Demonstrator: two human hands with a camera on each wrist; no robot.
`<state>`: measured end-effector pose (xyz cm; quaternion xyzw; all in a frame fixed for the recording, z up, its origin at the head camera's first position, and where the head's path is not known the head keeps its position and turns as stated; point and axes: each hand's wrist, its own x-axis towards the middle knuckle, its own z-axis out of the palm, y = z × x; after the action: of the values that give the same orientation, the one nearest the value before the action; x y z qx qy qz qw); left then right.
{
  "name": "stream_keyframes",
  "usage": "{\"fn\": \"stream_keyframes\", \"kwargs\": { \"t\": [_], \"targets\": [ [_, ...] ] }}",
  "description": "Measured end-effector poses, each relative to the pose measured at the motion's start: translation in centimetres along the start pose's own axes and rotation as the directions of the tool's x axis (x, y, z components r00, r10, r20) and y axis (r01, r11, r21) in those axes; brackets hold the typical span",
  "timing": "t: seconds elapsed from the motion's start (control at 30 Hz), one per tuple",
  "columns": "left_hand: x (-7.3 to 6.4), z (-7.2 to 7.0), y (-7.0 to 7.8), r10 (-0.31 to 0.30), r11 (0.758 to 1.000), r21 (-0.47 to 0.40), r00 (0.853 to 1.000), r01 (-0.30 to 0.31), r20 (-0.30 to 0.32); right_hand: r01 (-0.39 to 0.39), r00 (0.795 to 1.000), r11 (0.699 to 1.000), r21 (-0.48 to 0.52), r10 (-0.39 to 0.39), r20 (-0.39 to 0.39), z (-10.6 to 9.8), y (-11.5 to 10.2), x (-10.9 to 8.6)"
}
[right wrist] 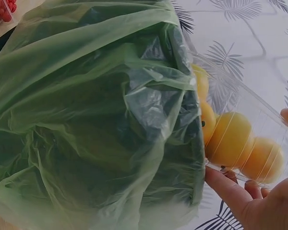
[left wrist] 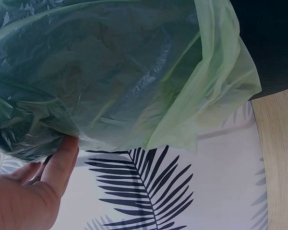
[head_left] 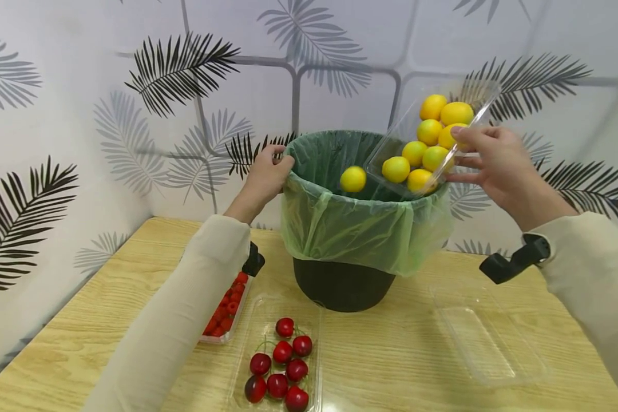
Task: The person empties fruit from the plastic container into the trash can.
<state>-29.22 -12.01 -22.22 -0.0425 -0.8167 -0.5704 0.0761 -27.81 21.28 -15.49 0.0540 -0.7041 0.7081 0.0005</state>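
A black bin (head_left: 342,283) lined with a green plastic bag (head_left: 355,229) stands on the table. My left hand (head_left: 270,171) grips its lined rim on the left, the thumb and fingers at the edge in the left wrist view. On the other side my right hand (head_left: 499,163) holds a clear plastic tray (head_left: 481,114) by its side, tilted down to the left over the bin's opening. Several small yellow citrus fruits (head_left: 429,131) lie in the tray, bunched toward its lower end. One yellow fruit (head_left: 352,179) is outside the tray, within the bin's mouth.
In front of the bin, a clear tray (head_left: 316,366) holds several dark red cherries (head_left: 282,352). Raspberries (head_left: 229,306) in another tray are partly hidden behind my left sleeve. An empty clear tray (head_left: 486,337) lies at right on the wooden table (head_left: 391,355). A leaf-patterned wall (head_left: 340,34) rises behind.
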Motion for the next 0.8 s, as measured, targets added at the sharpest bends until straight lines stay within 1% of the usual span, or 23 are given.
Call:
{"fn": "stream_keyframes", "kwargs": {
  "t": [0.17, 0.27, 0.5, 0.73, 0.8],
  "targets": [
    [0.1, 0.1, 0.0, 0.003, 1.000, 0.001, 1.000, -0.003, -0.001, 0.034, 0.999, 0.998, -0.051, -0.035, -0.008, 0.4, 0.4, -0.3],
    [0.1, 0.1, -0.1, 0.000, 1.000, -0.008, 1.000, 0.000, 0.000, 0.072, 0.997, 0.992, -0.102, -0.073, -0.005, 0.8, 0.6, -0.5],
    [0.0, 0.0, 0.0, 0.000, 1.000, 0.006, 1.000, 0.000, 0.004, 0.128, 0.992, 0.977, -0.171, -0.129, 0.006, 1.7, 0.9, -0.8],
    [-0.3, -0.1, 0.2, -0.004, 1.000, -0.008, 1.000, 0.004, 0.018, 0.140, 0.990, 0.963, -0.231, -0.136, 0.035, 2.2, 1.1, -0.8],
    [-0.3, -0.1, 0.2, -0.003, 1.000, -0.012, 1.000, 0.004, 0.018, 0.144, 0.990, 0.952, -0.269, -0.138, 0.042, 2.3, 1.2, -0.7]
  ]
}}
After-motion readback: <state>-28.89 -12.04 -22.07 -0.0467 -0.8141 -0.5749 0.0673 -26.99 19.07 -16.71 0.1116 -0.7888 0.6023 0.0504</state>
